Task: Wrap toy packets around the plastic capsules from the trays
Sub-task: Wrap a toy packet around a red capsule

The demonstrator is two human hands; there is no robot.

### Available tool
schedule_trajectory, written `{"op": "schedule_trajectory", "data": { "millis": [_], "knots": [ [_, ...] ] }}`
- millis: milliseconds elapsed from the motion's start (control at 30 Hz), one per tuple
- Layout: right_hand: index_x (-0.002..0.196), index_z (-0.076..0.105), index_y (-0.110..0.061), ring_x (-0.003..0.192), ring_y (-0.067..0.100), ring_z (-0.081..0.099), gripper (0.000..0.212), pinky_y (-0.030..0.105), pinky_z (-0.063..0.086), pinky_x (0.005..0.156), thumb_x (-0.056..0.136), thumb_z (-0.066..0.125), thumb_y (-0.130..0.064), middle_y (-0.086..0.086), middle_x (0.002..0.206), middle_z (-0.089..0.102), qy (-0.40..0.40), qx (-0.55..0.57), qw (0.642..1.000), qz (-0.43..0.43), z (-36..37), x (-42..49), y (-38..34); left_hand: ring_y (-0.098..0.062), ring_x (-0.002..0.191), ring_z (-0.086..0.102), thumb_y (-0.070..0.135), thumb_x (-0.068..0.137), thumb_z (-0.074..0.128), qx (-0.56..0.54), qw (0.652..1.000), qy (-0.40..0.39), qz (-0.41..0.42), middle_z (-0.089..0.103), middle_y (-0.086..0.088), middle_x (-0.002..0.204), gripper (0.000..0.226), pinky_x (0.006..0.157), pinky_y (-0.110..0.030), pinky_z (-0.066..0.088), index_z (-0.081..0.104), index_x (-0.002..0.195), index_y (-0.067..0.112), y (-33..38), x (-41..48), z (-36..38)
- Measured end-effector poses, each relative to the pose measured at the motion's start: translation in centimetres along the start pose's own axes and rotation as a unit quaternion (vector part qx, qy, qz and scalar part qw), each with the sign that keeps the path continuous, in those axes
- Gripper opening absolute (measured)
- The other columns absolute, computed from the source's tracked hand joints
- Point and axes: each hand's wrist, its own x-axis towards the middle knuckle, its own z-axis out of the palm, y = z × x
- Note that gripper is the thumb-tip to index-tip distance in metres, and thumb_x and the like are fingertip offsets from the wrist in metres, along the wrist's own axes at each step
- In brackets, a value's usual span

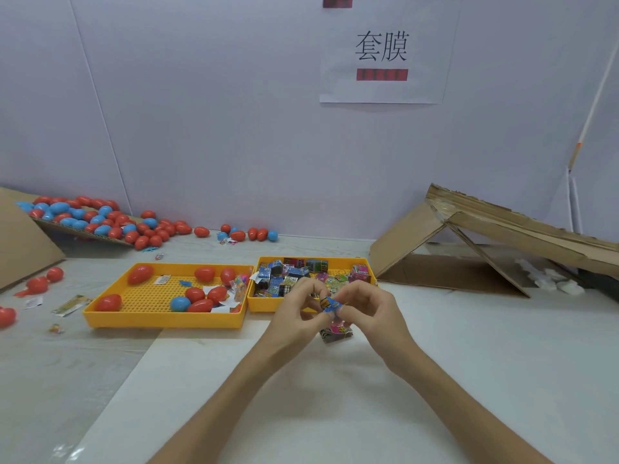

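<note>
My left hand and my right hand meet above the white table and together pinch a small blue printed toy packet between their fingertips. Another packet, pink and dark, lies on the table just below the hands. Behind them a yellow tray is filled with several folded packets. To its left a second yellow tray holds several red capsules and one blue capsule. No capsule shows in either hand.
A heap of red and blue capsules spills off a cardboard ramp at the back left, with strays on the table. A folded cardboard structure stands at the right. Loose wrappers lie left of the trays.
</note>
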Motion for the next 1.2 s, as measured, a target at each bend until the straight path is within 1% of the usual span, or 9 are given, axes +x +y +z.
{"op": "schedule_trajectory", "data": {
  "millis": [67, 200, 400, 500, 633, 767, 900, 1000, 1200],
  "knots": [
    [0.086, 0.071, -0.017, 0.069, 0.012, 0.07, 0.018, 0.019, 0.053, 0.063, 0.087, 0.068, 0.002, -0.002, 0.075, 0.073, 0.009, -0.008, 1.0, -0.008, -0.07, 0.02, 0.15, -0.006, 0.073, 0.064, 0.02, 0.079, 0.069, -0.044, 0.998, -0.021, -0.026, 0.066, 0.007, 0.091, 0.029, 0.066, -0.02, 0.051, 0.055, 0.098, 0.003, 0.1, -0.01, -0.14],
    [0.085, 0.073, -0.016, 0.07, 0.01, 0.069, 0.029, 0.021, 0.054, 0.062, 0.089, 0.062, 0.011, -0.003, 0.079, 0.073, 0.053, -0.01, 0.998, -0.01, -0.4, 0.31, 0.27, -0.01, 0.075, 0.063, 0.036, 0.078, 0.076, -0.066, 0.993, -0.066, -0.068, 0.067, 0.012, 0.08, 0.041, 0.066, -0.019, 0.049, 0.058, 0.102, 0.008, 0.29, -0.18, -0.24],
    [0.087, 0.074, -0.015, 0.072, 0.012, 0.069, 0.022, 0.022, 0.054, 0.062, 0.087, 0.07, 0.007, -0.001, 0.082, 0.073, 0.069, -0.012, 0.998, -0.012, -0.62, 0.41, 0.22, -0.013, 0.076, 0.065, 0.02, 0.093, 0.071, -0.038, 0.998, -0.012, -0.046, 0.068, 0.009, 0.094, 0.003, 0.065, -0.021, 0.049, 0.074, 0.094, 0.018, 0.1, 0.0, -0.05],
    [0.086, 0.074, -0.016, 0.07, 0.01, 0.066, 0.021, 0.02, 0.052, 0.059, 0.086, 0.072, 0.005, 0.0, 0.08, 0.072, 0.082, -0.018, 0.996, -0.01, -0.55, 0.44, 0.27, -0.014, 0.075, 0.066, 0.018, 0.093, 0.071, -0.066, 0.996, 0.004, -0.052, 0.071, 0.009, 0.093, 0.012, 0.063, -0.024, 0.05, 0.077, 0.088, 0.027, 0.22, 0.06, -0.32],
    [0.078, 0.074, -0.029, 0.066, 0.009, 0.064, 0.035, 0.022, 0.051, 0.057, 0.086, 0.071, 0.005, -0.002, 0.075, 0.072, 0.099, -0.036, 0.994, -0.004, -0.75, 0.5, 0.28, -0.009, 0.075, 0.066, 0.033, 0.089, 0.071, -0.051, 0.996, -0.022, -0.071, 0.071, 0.015, 0.09, 0.008, 0.063, -0.023, 0.051, 0.077, 0.089, 0.038, 0.52, -0.04, -0.05],
    [0.078, 0.072, -0.029, 0.066, 0.012, 0.059, 0.033, 0.032, 0.051, 0.059, 0.083, 0.072, 0.003, -0.004, 0.073, 0.069, 0.124, -0.078, 0.989, 0.001, -0.92, 0.53, 0.49, -0.013, 0.074, 0.065, 0.031, 0.097, 0.066, -0.02, 0.994, -0.077, -0.078, 0.069, 0.006, 0.081, 0.011, 0.064, -0.025, 0.049, 0.073, 0.091, 0.025, 0.32, -0.22, 0.3],
    [0.07, 0.064, -0.018, 0.057, 0.008, 0.054, 0.027, 0.021, 0.046, 0.054, 0.081, 0.073, 0.005, -0.007, 0.061, 0.06, 0.123, -0.066, 0.99, 0.018, -0.94, 0.49, 0.61, -0.016, 0.072, 0.065, 0.023, 0.1, 0.062, -0.021, 0.994, -0.068, -0.088, 0.067, -0.004, 0.077, 0.019, 0.063, -0.024, 0.05, 0.071, 0.09, 0.01, 0.23, -0.08, 0.1],
    [0.07, 0.062, -0.012, 0.051, 0.009, 0.056, 0.024, 0.019, 0.046, 0.05, 0.083, 0.073, 0.005, -0.001, 0.058, 0.061, 0.109, -0.045, 0.992, 0.045, -0.91, 0.53, 0.64, -0.015, 0.071, 0.068, 0.019, 0.099, 0.063, 0.0, 0.995, -0.048, -0.086, 0.072, -0.007, 0.078, 0.018, 0.064, -0.023, 0.051, 0.072, 0.089, 0.007, -0.04, -0.03, 0.02],
    [0.079, 0.069, -0.007, 0.048, 0.017, 0.057, 0.013, 0.024, 0.051, 0.052, 0.084, 0.074, 0.003, 0.012, 0.065, 0.069, 0.109, 0.051, 0.986, 0.118, -0.93, 0.6, 0.54, -0.011, 0.078, 0.075, 0.012, 0.095, 0.069, 0.04, 0.999, -0.003, -0.036, 0.078, 0.003, 0.081, 0.011, 0.071, -0.018, 0.055, 0.077, 0.089, 0.016, -0.2, -0.05, 0.25]
  ]
}}
